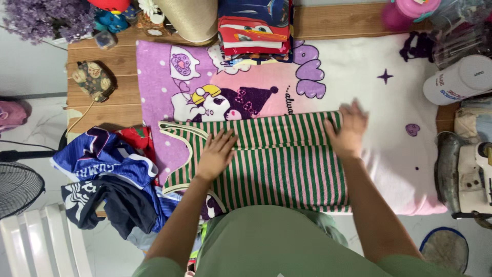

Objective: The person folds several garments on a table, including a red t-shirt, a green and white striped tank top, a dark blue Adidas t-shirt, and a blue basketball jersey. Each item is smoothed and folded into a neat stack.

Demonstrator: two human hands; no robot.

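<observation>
Both hands lie flat with fingers spread and straight, gripping nothing. The left hand (216, 154) presses palm-down on the green-and-white striped tank top (277, 169), its fingertips pointing toward the top of the frame, just right of the garment's cream-edged armhole. The right hand (348, 131) rests on the top's upper right corner, fingers fanned and slightly blurred, its fingertips reaching the edge where the stripes meet the towel.

The striped top lies flat in the centre of the frame, its long axis running left to right; the cream-trimmed neck and straps point toward the left, the hem end toward the right. Its stripes run up and down the frame.

Under it is a pink, purple and white cartoon towel (389, 102) spread over a wooden table (113, 61). A heap of blue and dark clothes (107, 174) sits at the lower left, a stack of folded red-and-blue cloth (253, 28) at top centre, and a white cylindrical container (458, 79) at the right.
</observation>
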